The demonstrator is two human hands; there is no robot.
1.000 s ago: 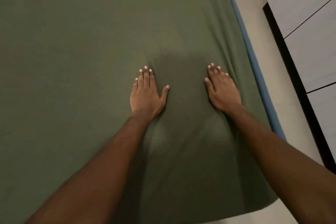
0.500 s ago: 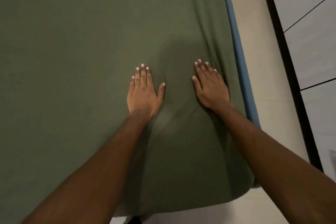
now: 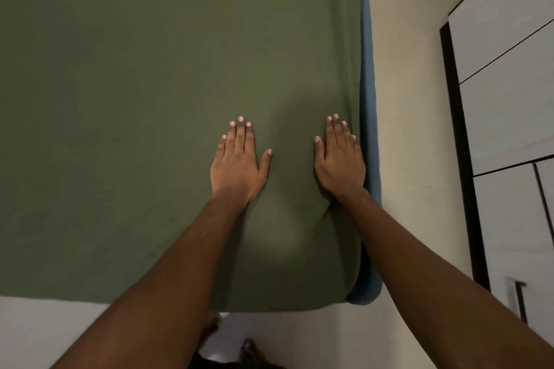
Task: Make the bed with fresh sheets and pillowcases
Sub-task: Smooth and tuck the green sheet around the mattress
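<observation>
Both your left hand (image 3: pixel 236 163) and right hand (image 3: pixel 340 160) lie flat, fingers straight, on the green sheet (image 3: pixel 150 84). Soft, light, likely creases; grip its hem.

We see both hands pressed flat, fingers straight, on the green sheet (image 3: pixel 135 99). The right hand (image 3: pixel 340 165) lies just beside the sheet's edge, where a blue mattress (image 3: pixel 369 105) strip shows; the left hand (image 3: pixel 236 165) lies further in. Beyond that edge are pale floor (image 3: pixel 410 129) and a white wardrobe (image 3: pixel 509 75).
</observation>
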